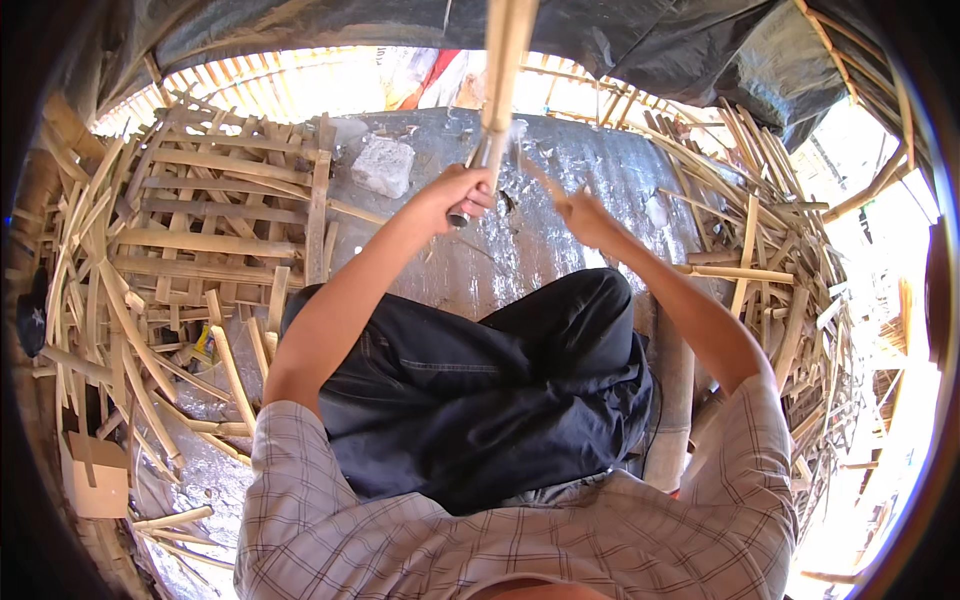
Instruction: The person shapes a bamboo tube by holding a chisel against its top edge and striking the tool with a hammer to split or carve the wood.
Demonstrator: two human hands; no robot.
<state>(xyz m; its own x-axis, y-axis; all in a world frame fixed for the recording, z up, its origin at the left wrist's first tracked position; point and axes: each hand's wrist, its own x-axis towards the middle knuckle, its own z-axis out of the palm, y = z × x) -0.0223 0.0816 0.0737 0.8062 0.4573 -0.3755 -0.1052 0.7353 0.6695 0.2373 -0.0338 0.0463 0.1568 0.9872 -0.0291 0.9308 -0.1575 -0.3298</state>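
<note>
My left hand (462, 197) is closed around a shiny metal rod (459, 219), whose rounded end pokes out below the fist. The rod's upper part lies against a pale bamboo pole (508, 70), which runs up and away past the top edge; I cannot tell whether the fingers also grip the pole. To the right, my right hand (590, 218) is wrapped round the wooden handle of a hammer-like tool (540, 178). Its head is smeared by motion close to the pole, and I cannot tell if they touch.
I sit cross-legged on a grey sheet (440, 265). A pale stone block (383, 166) rests at its far left. Split bamboo strips are stacked in a lattice (220, 210) on the left, with more piled at right (790, 270). A cardboard box (95, 478) stands lower left. Dark tarpaulin (660, 45) hangs overhead.
</note>
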